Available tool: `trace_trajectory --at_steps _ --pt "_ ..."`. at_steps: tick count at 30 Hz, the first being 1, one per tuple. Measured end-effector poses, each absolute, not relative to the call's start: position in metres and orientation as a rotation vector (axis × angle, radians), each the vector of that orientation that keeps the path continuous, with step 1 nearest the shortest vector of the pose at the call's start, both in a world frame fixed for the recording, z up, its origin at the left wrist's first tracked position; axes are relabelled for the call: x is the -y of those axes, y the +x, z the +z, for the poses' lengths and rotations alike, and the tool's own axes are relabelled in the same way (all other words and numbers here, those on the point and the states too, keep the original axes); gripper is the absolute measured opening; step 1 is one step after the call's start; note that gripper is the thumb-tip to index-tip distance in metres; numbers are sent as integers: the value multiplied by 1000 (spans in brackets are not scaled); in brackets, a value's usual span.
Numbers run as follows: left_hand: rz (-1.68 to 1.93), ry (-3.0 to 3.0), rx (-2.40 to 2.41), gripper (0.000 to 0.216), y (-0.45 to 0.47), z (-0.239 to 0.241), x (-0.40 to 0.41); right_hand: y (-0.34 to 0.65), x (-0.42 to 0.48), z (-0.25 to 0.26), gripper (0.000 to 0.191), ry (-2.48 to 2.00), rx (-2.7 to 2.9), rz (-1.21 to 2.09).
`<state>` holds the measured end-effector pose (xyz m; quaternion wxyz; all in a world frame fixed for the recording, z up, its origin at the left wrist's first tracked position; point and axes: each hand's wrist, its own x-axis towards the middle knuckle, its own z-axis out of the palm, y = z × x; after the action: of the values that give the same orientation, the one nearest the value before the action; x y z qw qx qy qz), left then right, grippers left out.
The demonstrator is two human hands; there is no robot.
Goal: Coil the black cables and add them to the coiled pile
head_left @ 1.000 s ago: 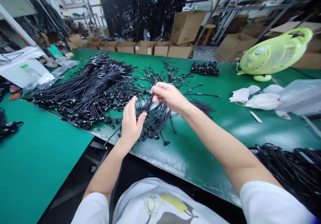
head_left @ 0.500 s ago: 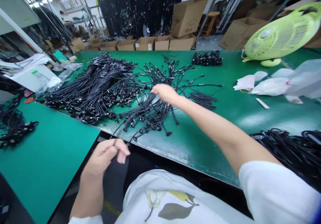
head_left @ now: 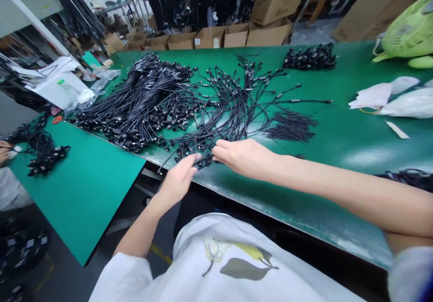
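Note:
My left hand (head_left: 178, 179) is at the table's front edge, thumb and fingers closed at the end of a black cable, slightly blurred. Just to its right, my right hand (head_left: 241, 157) pinches at the near connector ends of the loose black cables (head_left: 233, 117); its fingertips partly hide what they grip. The two hands are a short gap apart, with dark connectors (head_left: 204, 161) between them. Beyond my left hand lies a large heap of black cables (head_left: 135, 97) with small plugs on their ends.
A bundle of thin black ties (head_left: 291, 125) lies right of the loose cables. Farther back are a coiled black bundle (head_left: 309, 57) and a green fan (head_left: 411, 34). White bags (head_left: 406, 102) rest at right. Another person's hand (head_left: 4, 151) shows at the left edge beside more cables (head_left: 47, 153).
My right hand has come from the far middle of the loose cables toward me, to their near ends. My left hand has risen rightward to meet it. The view has shifted.

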<state>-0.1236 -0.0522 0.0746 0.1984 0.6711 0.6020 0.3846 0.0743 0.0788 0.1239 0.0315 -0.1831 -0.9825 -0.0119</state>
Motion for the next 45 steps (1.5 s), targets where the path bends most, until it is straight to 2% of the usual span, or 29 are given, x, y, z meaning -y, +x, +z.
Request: trace_trajectory --at_steps 4,7,11,13,18,21,23,25,27,30,35,41,43,45 --pt "956 1557 -1375 34 -91 68 33 96 -89 133 32 -726 2924 -52" --pt "1005 1073 -1085 31 -101 72 27 128 -129 126 30 -840 2845 70" --pt "1343 609 -828 24 -132 92 28 167 -160 97 27 -841 2661 426" --pt "1533 529 -836 28 -142 103 28 174 -155 83 33 -856 2608 438" --pt "1606 833 -1157 31 -125 96 16 155 -93 71 34 -685 2800 216" --pt "1445 1158 -1368 33 -98 73 6 135 -55 82 32 -328 2989 358" --pt "1297 1216 -1357 35 -89 63 2 129 -50 93 30 -244 2999 467" --pt "1304 1087 -1251 33 -93 61 2 135 -65 102 30 -432 2909 425" --pt "1430 855 -1111 29 -111 68 3 152 -92 104 32 -754 2751 248" --pt "1578 606 -969 26 -143 85 8 180 -125 93 36 -1038 2577 77" --pt "1608 678 -1050 35 -146 91 8 175 -111 67 35 -857 2656 243" --pt "1173 1381 -1308 38 -90 64 6 130 -56 90 35 -338 2864 553" --pt "1002 1557 -1256 35 -78 58 12 121 -59 100 35 -335 2823 697" --pt "998 1529 -1157 33 -72 56 17 119 -71 102 35 -407 2679 885"
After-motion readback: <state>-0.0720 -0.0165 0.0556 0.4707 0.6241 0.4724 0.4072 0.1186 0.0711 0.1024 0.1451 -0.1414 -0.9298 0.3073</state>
